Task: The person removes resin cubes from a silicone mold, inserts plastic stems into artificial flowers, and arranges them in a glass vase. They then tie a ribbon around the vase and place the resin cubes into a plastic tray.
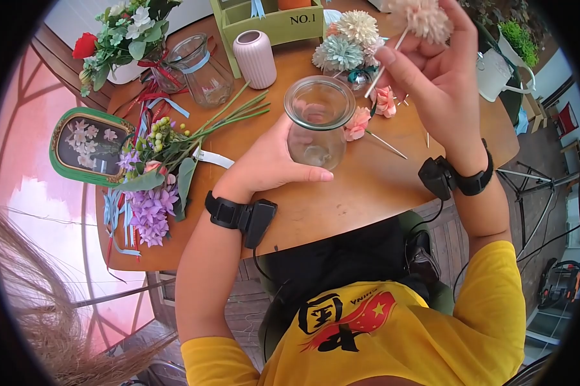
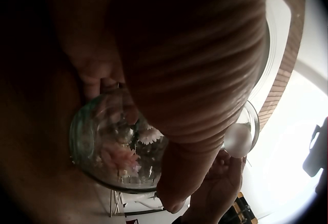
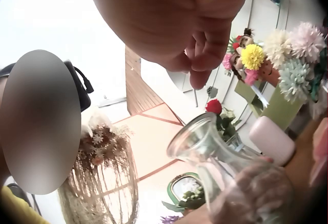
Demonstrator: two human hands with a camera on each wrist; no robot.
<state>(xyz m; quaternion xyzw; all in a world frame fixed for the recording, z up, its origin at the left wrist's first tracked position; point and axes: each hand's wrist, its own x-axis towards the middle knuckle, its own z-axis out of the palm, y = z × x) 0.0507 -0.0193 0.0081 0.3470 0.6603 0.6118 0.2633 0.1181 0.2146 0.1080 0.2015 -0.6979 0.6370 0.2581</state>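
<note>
My left hand (image 1: 271, 161) grips a clear glass jar (image 1: 317, 149) round its side, thumb across the front, with the mouth facing up toward the head camera. Above and to the right of it, my right hand (image 1: 441, 80) pinches the thin pale stem of a peach pompom flower (image 1: 422, 20). The stem slants down toward the jar, its lower end outside the rim. Pink carnation-like flowers (image 1: 357, 124) on short stems lie on the table just right of the jar. In the left wrist view, pink petals show through the jar's glass (image 2: 89, 147).
Behind the jar stand a pink ribbed vase (image 1: 256, 67), a glass vase (image 1: 214, 87) with blue ribbon, a green crate (image 1: 280, 29) and a pompom bunch (image 1: 340, 53). Left lie a purple bouquet (image 1: 153, 206) and a green frame (image 1: 59, 157). A white watering can (image 1: 493, 76) stands right.
</note>
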